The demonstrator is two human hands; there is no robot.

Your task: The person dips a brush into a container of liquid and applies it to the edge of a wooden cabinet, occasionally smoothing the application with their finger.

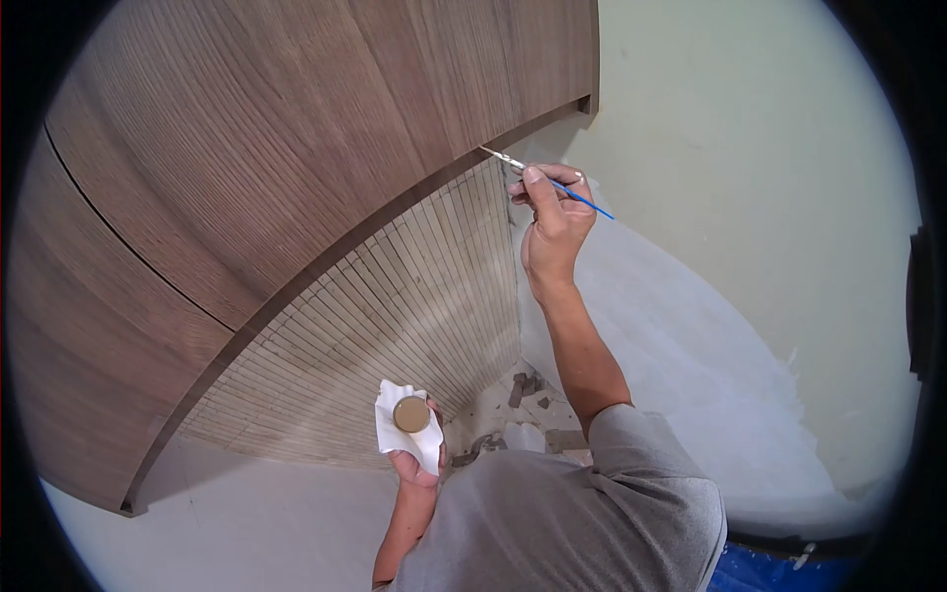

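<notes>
One slim blue brush (590,204) in right hand (552,225) meets wood-grain cabinet (296,148).

Walnut-grain cabinet (276,148) overhead, seam between doors. Slatted panel (395,316) beneath, pale ribs. Wall (769,118) light green; white patch (691,355) across lower part. Rubble (523,390) in corner. Blue sheet (769,572) at bottom. Soft, even light.

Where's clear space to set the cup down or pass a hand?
Bare: the pale surface lower left, between the wood panel and the left hand holding the cup; the whitish patch right of the right hand. Crowded: the loose chips between the hands, and the brush at the panel edge.
</notes>
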